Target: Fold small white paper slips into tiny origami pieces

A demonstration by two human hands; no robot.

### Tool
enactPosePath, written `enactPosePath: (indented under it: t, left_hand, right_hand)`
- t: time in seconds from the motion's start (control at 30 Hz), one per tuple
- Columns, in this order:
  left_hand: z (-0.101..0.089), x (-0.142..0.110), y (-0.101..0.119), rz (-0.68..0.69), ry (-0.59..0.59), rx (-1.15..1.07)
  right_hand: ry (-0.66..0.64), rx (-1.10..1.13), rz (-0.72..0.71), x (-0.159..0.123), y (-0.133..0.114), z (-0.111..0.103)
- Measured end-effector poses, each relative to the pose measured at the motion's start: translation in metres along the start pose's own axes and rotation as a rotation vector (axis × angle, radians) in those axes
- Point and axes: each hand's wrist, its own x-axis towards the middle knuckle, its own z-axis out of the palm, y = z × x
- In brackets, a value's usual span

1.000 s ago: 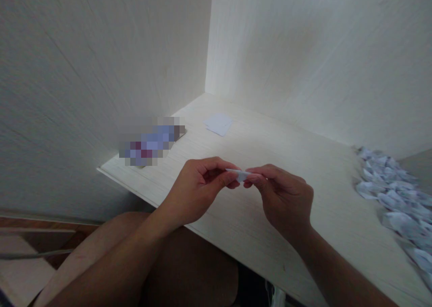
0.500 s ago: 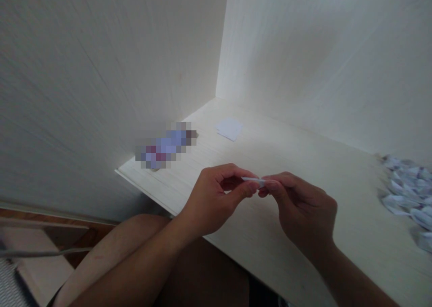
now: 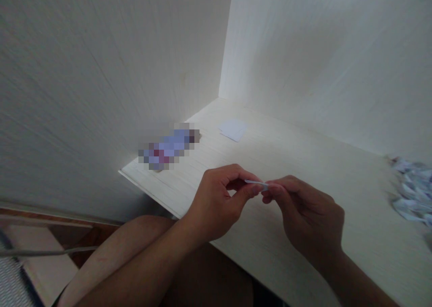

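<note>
A small folded piece of white paper (image 3: 264,187) is held above the desk, most of it hidden by fingers. My left hand (image 3: 224,201) pinches its left part between thumb and fingers, and a thin edge of the paper shows over the thumb. On the other side, my right hand (image 3: 308,212) pinches the right end with thumb and forefinger. The fingertips of both hands almost meet. Beyond my hands lie flat white paper sheets (image 3: 233,130), slightly fanned over each other.
The pale desk (image 3: 297,154) meets walls at the left and back. A pixel-blurred item (image 3: 170,147) lies by the left wall. Many crumpled or folded white papers (image 3: 413,190) are heaped at the right. My bare knee (image 3: 145,230) is under the front edge.
The view has swung left, so everything appears further right and less of the paper heap shows. Both hands keep their pinch; the paper's visible part between the fingertips looks narrower.
</note>
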Motion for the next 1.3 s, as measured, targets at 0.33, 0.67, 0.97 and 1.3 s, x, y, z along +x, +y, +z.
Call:
enactPosePath:
  t: [0.33, 0.67, 0.97, 1.3]
  left_hand:
    - [-0.011, 0.001, 0.007, -0.022, -0.074, 0.042]
    - [-0.013, 0.001, 0.009, -0.029, -0.068, 0.058]
    - [-0.016, 0.002, 0.007, -0.037, -0.134, 0.088]
    - [-0.019, -0.002, 0.011, -0.056, -0.204, -0.067]
  right_hand:
    - [-0.122, -0.033, -0.033, 0.005, -0.004, -0.005]
    - [-0.166, 0.015, -0.024, 0.008, -0.006, -0.007]
    - [-0.199, 0.014, 0.004, 0.008, -0.007, -0.011]
    - [-0.290, 0.538, 0.487, 0.013, 0.000, -0.012]
